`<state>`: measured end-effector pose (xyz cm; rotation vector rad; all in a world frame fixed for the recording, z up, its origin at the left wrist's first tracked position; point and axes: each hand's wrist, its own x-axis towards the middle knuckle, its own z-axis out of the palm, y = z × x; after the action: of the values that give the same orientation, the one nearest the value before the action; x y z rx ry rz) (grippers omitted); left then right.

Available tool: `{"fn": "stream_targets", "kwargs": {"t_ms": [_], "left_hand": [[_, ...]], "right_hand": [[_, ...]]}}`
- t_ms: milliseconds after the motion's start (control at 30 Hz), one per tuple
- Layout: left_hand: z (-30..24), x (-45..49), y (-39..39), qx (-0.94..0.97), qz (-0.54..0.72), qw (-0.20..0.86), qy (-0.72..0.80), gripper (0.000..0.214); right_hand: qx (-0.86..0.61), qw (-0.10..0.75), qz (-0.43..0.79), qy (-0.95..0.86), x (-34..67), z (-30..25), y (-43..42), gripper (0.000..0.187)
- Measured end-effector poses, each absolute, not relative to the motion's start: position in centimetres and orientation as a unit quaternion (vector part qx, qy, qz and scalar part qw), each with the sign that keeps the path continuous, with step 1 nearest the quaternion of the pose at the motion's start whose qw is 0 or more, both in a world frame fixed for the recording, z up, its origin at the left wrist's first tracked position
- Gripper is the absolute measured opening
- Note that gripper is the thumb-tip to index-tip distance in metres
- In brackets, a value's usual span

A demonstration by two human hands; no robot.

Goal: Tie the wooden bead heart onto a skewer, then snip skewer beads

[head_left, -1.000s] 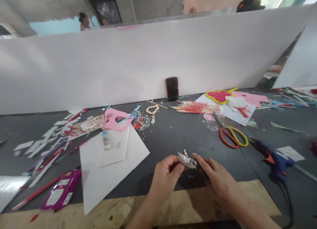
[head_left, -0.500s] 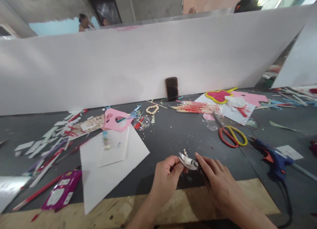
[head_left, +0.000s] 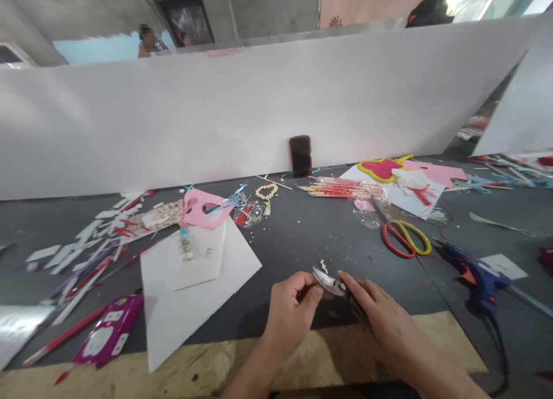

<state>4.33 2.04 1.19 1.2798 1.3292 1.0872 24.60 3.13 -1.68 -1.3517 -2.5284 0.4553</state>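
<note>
The left hand (head_left: 289, 315) pinches small metal snips (head_left: 328, 282) firmly between thumb and fingers, with pale crumbs (head_left: 323, 266) just beyond. The right hand (head_left: 382, 327) curves narrowly over their far end, though its grip is hard to tell.

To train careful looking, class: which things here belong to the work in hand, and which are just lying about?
In use: left hand, right hand, metal snips, pale crumbs.
Lying about: red-and-yellow scissors, blue glue gun, phone, white card sheet.
</note>
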Motion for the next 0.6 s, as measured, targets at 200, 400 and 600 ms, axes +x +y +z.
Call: {"fn": "stream_targets", "kwargs": {"t_ms": [200,400,600], "left_hand": [[0.9,4.3,2.1,0.540,0.452,0.455,0.546,0.022],[1.0,4.2,2.5,0.541,0.448,0.464,0.540,0.025],[1.4,4.1,2.5,0.558,0.425,0.468,0.537,0.029]], "right_hand": [[-0.450,0.100,0.247,-0.852,24.4,-0.3,2.8,0.069],[-0.459,0.115,0.169,-0.864,24.4,-0.8,3.5,0.072],[-0.475,0.118,0.049,-0.871,24.3,-1.3,3.4,0.079]]}}
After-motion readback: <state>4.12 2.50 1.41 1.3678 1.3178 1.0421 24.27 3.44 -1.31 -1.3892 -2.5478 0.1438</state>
